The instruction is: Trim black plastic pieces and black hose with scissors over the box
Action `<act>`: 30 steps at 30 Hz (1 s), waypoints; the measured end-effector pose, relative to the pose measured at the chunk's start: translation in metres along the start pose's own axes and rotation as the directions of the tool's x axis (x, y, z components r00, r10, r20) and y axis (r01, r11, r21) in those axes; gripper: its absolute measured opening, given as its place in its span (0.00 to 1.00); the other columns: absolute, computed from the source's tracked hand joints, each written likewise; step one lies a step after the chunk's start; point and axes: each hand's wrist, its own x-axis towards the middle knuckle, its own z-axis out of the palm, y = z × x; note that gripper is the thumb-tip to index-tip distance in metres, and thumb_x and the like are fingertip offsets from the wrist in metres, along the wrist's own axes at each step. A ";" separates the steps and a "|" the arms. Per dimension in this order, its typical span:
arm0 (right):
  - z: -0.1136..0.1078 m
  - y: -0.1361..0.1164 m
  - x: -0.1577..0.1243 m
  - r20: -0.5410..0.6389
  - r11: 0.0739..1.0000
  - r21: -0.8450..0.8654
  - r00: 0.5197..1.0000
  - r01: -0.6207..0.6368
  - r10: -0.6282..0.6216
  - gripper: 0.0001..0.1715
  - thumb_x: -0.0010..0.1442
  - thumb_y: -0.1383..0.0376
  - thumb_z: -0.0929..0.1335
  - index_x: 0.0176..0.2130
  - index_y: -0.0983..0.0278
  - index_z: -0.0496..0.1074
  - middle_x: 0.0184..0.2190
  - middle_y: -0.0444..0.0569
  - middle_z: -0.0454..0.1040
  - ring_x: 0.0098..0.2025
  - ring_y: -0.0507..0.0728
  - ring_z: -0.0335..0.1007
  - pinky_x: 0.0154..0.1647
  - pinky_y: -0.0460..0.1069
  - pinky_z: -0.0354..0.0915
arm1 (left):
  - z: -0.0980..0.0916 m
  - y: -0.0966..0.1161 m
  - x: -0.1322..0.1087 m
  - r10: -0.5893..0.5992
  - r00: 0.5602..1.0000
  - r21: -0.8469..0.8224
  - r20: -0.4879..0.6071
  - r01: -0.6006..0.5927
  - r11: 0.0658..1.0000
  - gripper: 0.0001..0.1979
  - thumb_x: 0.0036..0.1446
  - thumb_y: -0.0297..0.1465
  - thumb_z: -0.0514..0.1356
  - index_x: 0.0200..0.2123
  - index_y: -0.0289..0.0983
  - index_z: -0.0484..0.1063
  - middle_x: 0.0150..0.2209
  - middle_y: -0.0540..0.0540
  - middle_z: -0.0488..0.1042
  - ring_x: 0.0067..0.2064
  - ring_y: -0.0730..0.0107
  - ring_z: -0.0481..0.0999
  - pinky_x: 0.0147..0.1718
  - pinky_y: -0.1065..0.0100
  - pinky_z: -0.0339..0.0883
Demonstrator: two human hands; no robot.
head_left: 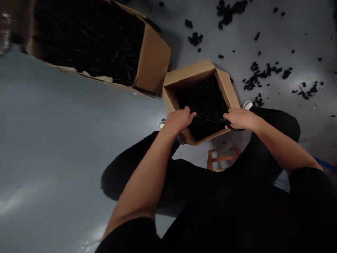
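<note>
While the left hand [179, 120] and right hand [240, 118] both sit at the open top of a small cardboard box [189, 75], the box stands on the grey floor [65, 140] between the person's legs in black trousers [273, 123], flaps up, packed with short black pieces [207, 105]. Left fingers [187, 112] curled, bunched over the box's near left corner and touching the pile; can't tell if they're pinching anything. Right fingers [229, 114] reach in over the near right side, fairly flat and slightly spread, just above or on the pieces. A black curved loop [235, 128] sits under the right palm, with a thin black strand [216, 120] running into the box; too dark to say what it is or if it's gripped.

Larger cardboard box [154, 59] lies on the floor just beyond the small one, corners nearly touching, full of longer black pieces [89, 42]. Loose black pieces [263, 72] are scattered over the floor beyond the small box and to its right, some with thin red wires [302, 93]. White shoe toes [248, 104] show at both sides of the small box. Wooden stool legs [223, 158] show below it, between the arms.
</note>
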 end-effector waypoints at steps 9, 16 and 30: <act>0.009 -0.021 -0.057 0.079 0.984 0.045 0.981 0.172 -0.175 0.25 0.76 0.62 0.72 0.67 0.69 0.79 0.56 0.66 0.86 0.50 0.67 0.86 0.43 0.54 0.68 | 0.043 -0.007 0.029 0.102 0.956 0.004 0.274 -0.107 0.994 0.26 0.81 0.44 0.51 0.70 0.36 0.74 0.68 0.29 0.82 0.67 0.37 0.83 0.62 0.49 0.78; 0.006 -0.024 -0.089 0.115 0.943 0.080 0.937 0.323 -0.331 0.26 0.71 0.72 0.72 0.66 0.71 0.78 0.48 0.59 0.88 0.42 0.63 0.85 0.32 0.54 0.60 | 0.079 0.000 0.076 0.101 0.918 0.036 0.384 -0.124 0.992 0.22 0.75 0.41 0.59 0.63 0.38 0.82 0.64 0.29 0.85 0.63 0.37 0.86 0.58 0.51 0.80; 0.032 -0.018 -0.095 0.092 0.957 0.106 0.955 0.270 -0.280 0.21 0.76 0.76 0.63 0.57 0.69 0.83 0.51 0.63 0.87 0.44 0.67 0.89 0.30 0.53 0.73 | 0.121 0.094 0.270 0.113 0.993 -0.338 -0.015 -0.112 0.934 0.28 0.77 0.30 0.60 0.75 0.30 0.68 0.65 0.33 0.83 0.69 0.50 0.81 0.70 0.52 0.75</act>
